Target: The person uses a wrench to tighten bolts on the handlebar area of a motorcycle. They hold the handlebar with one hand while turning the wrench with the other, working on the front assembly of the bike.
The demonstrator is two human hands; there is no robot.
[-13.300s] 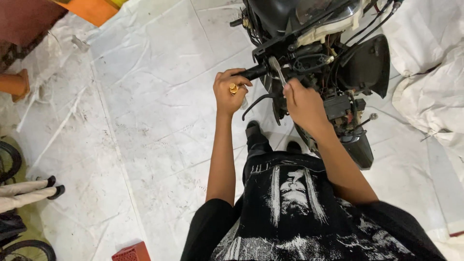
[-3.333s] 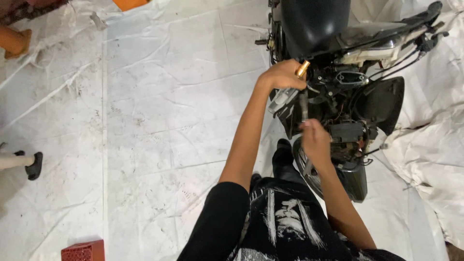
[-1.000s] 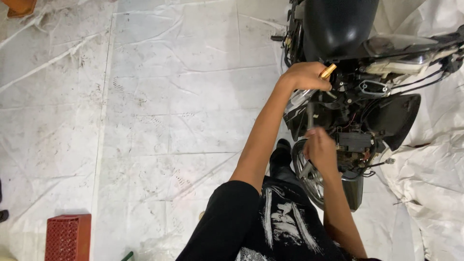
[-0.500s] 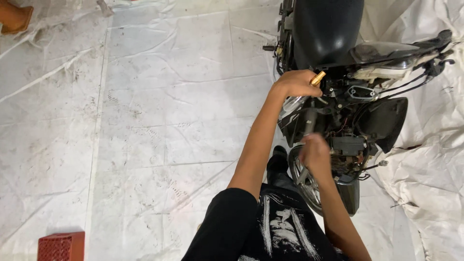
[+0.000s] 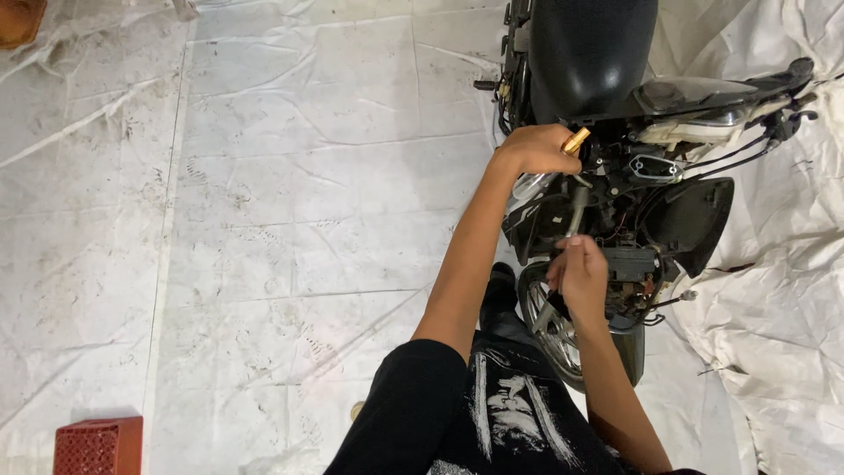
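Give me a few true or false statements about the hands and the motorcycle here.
1. The left hand holds a brass-coloured piece. True.
2. The right hand rests on the seat. False: it is lower, at the stripped front of the motorcycle.
3. A red crate stands on the floor. True.
4. The floor is bare concrete. False: white sheeting covers it.
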